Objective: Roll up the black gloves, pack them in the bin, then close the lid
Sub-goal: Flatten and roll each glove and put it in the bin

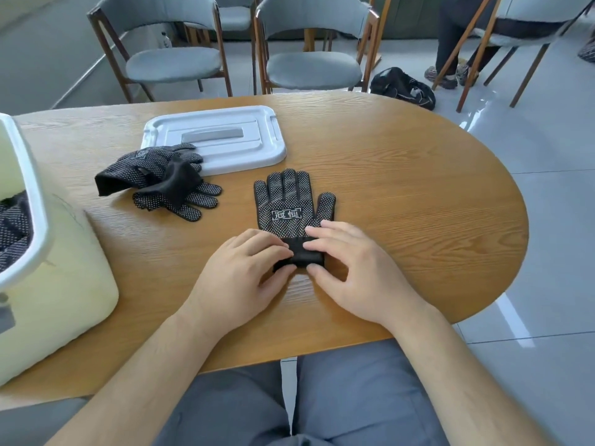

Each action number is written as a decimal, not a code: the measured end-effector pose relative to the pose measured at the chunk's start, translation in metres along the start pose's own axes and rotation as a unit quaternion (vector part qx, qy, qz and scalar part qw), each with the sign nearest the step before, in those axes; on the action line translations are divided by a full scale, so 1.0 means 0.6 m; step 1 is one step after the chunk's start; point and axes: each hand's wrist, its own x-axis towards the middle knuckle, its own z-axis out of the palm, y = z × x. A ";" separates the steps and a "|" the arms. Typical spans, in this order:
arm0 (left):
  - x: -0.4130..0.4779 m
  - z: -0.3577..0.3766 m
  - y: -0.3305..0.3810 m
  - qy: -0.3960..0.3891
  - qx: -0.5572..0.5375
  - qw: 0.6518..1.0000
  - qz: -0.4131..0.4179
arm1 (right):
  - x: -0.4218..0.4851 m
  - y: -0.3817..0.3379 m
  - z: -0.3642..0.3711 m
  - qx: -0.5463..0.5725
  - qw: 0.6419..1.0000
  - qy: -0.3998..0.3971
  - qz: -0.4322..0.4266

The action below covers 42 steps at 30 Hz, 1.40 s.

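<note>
step: rolling glove [294, 204] from cuff [302, 254] | where: flat on desk [402, 188] centre, tips at 12 | left hand [238, 272], right hand [357, 265]: fingers pinch the rolled cuff | how: I'd roll toward 12, ends level, tight | bin [48, 252] at 9, lid [219, 136] off at 11

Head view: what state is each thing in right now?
glove: flat on the table, cuff end rolled partway.
left hand: pinches the roll's left end.
right hand: pinches the roll's right end.
loose gloves: unrolled, heaped, fingertips over the lid's edge.
lid: off the bin, flat on the table.
bin: open, holds dotted gloves.
</note>
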 end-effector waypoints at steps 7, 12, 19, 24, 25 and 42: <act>0.006 -0.003 0.000 0.016 -0.024 0.999 -0.028 | -0.006 0.002 0.001 -0.010 1.000 0.003 -0.022; 0.006 -0.012 0.010 0.001 -0.040 0.998 -0.046 | -0.006 0.000 0.000 -0.006 0.999 0.046 -0.024; 0.005 -0.010 0.009 -0.014 -0.032 0.999 -0.033 | -0.012 -0.007 -0.008 0.044 0.997 0.068 -0.017; 0.007 -0.017 0.010 -0.015 -0.071 0.994 -0.079 | 0.000 -0.019 -0.006 0.083 0.994 0.068 -0.004; 0.007 -0.018 0.010 -0.021 -0.082 0.992 -0.092 | 0.002 -0.020 -0.005 0.080 0.995 0.060 0.001; 0.009 -0.006 0.005 -0.022 -0.008 0.999 -0.039 | 0.006 -0.017 0.004 -0.056 0.996 0.067 -0.028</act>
